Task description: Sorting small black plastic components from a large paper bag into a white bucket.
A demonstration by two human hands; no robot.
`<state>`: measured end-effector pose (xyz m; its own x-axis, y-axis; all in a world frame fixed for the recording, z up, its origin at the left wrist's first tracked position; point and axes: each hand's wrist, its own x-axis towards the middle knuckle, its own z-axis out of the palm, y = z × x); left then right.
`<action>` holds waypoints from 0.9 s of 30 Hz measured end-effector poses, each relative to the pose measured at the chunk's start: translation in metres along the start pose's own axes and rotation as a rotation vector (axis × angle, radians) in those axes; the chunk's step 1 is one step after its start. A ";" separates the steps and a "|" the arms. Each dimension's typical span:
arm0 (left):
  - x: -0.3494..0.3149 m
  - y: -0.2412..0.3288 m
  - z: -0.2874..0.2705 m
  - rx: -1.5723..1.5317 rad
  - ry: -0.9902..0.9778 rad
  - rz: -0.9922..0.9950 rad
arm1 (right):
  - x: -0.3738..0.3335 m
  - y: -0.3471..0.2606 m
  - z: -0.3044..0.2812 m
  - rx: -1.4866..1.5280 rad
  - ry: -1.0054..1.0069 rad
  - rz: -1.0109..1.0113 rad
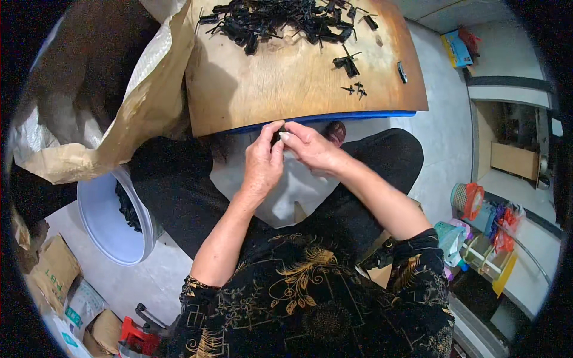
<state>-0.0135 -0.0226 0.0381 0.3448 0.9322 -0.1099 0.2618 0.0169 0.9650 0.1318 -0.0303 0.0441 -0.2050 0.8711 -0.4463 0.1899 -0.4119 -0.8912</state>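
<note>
Close together just before the near edge of the wooden board [262,92], my two hands work on one small black piece [276,138], mostly hidden by the fingers. My left hand [264,160] pinches it between thumb and fingers. From the other side my right hand [310,146] meets it, thumb and index finger pressed together at the piece. A heap of black plastic parts [280,24] with thin stems covers the far side of the board. Nearer on the board are a single black part [347,62] and a few tiny black bits [357,90].
A small greenish-grey object [402,72] rests at the board's right edge. On the left stand a large woven sack [149,77] and a white bucket [113,232] with black parts inside. Shelving with baskets [467,200] and bags lines the right. Paper bags [55,268] lie lower left.
</note>
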 end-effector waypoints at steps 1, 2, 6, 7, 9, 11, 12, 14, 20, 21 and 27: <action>-0.001 0.001 -0.001 -0.085 -0.029 -0.090 | 0.003 -0.006 -0.009 -0.158 -0.088 -0.101; 0.001 -0.001 -0.005 -0.084 -0.026 -0.086 | 0.002 -0.015 -0.025 -0.295 -0.161 -0.165; 0.004 0.009 -0.016 -0.653 0.022 -0.173 | 0.002 -0.036 -0.087 -0.723 0.365 -0.072; 0.004 0.014 -0.018 -0.726 0.019 -0.290 | 0.007 -0.033 -0.107 -0.800 0.468 -0.107; 0.005 0.019 -0.018 -0.805 0.005 -0.398 | 0.018 -0.021 -0.137 -0.886 0.585 -0.143; 0.004 0.018 -0.016 -0.869 -0.008 -0.453 | 0.028 -0.007 -0.151 -0.996 0.758 -0.073; 0.003 0.016 -0.017 -0.900 0.001 -0.482 | 0.030 -0.013 -0.145 -0.999 0.750 -0.085; 0.001 0.011 -0.018 -0.910 0.015 -0.489 | 0.034 -0.025 -0.132 -1.053 0.732 0.045; -0.003 0.008 -0.019 -0.974 -0.017 -0.496 | 0.038 -0.016 -0.141 -1.074 0.840 -0.161; -0.003 0.009 -0.022 -0.971 -0.028 -0.506 | 0.037 -0.021 -0.135 -1.076 0.834 -0.174; -0.008 0.017 -0.031 -0.933 -0.154 -0.409 | -0.001 -0.046 -0.065 -1.085 0.485 -0.687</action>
<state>-0.0394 -0.0186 0.0629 0.5153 0.7368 -0.4377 -0.3964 0.6577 0.6405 0.1856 0.0049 0.0912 -0.2516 0.9105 0.3281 0.8822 0.3552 -0.3092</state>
